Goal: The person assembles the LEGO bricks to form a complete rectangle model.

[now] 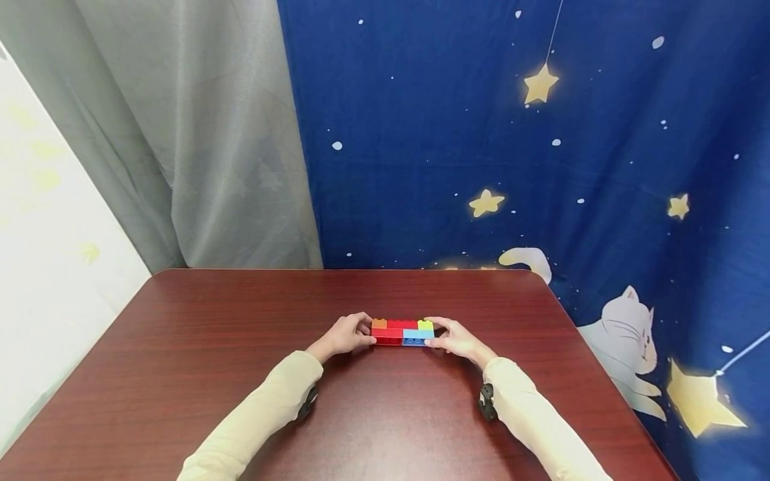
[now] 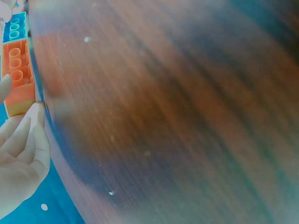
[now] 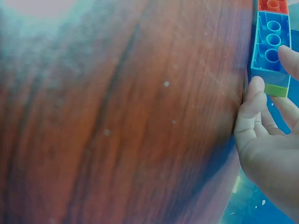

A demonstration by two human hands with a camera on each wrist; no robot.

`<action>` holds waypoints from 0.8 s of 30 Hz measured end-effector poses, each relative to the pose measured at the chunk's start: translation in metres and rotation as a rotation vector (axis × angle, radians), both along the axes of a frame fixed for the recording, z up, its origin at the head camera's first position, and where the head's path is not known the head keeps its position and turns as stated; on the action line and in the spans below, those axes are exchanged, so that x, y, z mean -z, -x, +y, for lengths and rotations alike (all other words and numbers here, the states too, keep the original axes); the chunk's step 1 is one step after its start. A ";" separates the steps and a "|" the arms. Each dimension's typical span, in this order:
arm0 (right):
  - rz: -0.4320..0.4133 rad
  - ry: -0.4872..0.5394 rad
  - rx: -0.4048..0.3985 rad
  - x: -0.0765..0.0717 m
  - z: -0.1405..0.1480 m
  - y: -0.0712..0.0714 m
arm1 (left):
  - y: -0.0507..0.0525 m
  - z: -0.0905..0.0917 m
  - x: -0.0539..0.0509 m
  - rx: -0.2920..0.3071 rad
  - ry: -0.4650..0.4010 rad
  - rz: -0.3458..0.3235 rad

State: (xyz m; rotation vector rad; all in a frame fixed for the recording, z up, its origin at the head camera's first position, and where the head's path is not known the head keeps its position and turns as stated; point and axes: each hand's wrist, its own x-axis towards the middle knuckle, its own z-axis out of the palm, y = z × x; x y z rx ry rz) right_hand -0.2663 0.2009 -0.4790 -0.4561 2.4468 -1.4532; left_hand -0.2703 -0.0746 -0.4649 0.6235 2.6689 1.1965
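Note:
A bar of joined toy building bricks lies crosswise between the two hands, its hollow undersides facing the person. In the head view, a red brick [image 1: 387,333] and a light blue brick [image 1: 418,334] form the near row. Behind them are an orange brick [image 1: 379,324], another red brick [image 1: 402,325] and a lime brick [image 1: 425,325]. The left hand [image 1: 345,334] pinches the bar's left end; the right hand [image 1: 458,337] pinches the right end. Open tubes show inside the blue brick [image 3: 272,42] in the right wrist view. Whether the bar touches the table cannot be told.
The bricks and hands are over a dark red wood-grain table [image 1: 240,307] with rounded far corners. Behind it hang a grey curtain [image 1: 240,133] and a blue curtain [image 1: 421,133] with stars and a white cat. Dark wrist devices [image 1: 487,402] sit below both sleeves.

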 end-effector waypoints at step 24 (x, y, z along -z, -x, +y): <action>-0.003 -0.019 0.040 -0.002 -0.003 0.004 | 0.005 0.001 0.001 -0.016 0.037 0.019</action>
